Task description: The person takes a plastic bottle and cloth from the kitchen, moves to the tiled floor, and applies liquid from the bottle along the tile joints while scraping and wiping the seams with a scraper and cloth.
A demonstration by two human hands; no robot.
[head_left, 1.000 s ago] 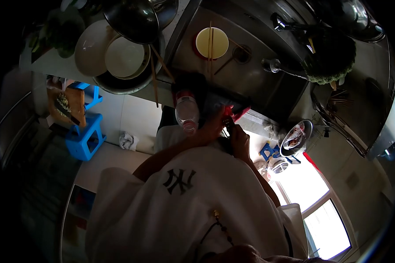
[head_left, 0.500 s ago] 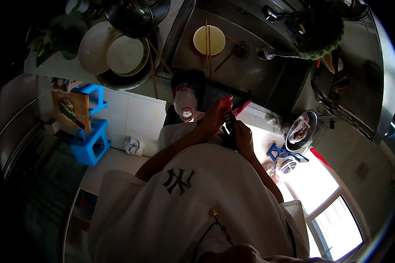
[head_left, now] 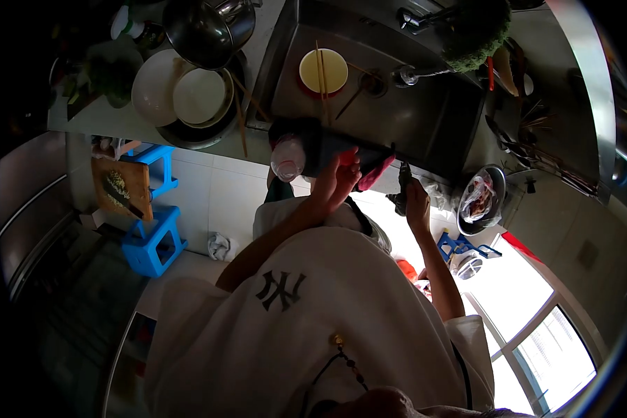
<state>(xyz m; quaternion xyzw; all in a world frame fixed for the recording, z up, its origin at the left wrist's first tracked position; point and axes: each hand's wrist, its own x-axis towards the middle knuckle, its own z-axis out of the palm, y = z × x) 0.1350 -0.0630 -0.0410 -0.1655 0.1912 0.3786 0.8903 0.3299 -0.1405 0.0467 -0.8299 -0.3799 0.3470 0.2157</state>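
My left hand [head_left: 337,182] is raised in front of the shirt, near the sink's front edge. Its fingers are apart and slightly curled, with nothing visible in them; the fingertips look reddish. To the right, my right hand [head_left: 417,203] is closed around a dark, limp, patterned object [head_left: 402,189] whose kind I cannot make out. A dark pink cloth-like piece [head_left: 376,174] shows between the hands by the sink edge. Left of my left hand is a clear plastic bottle [head_left: 288,157] beside something dark.
The metal sink [head_left: 411,125] holds a yellow bowl [head_left: 323,72] with chopsticks [head_left: 322,80]. Stacked bowls [head_left: 199,96] stand left on the counter. Blue stools [head_left: 155,240] and a cutting board [head_left: 122,187] with a knife are lower left. A metal basin [head_left: 491,182] sits at right.
My hands have parted. The right hand has moved right, carrying the dark object away from my left hand, which has shifted slightly left. The whole view has shifted a little.
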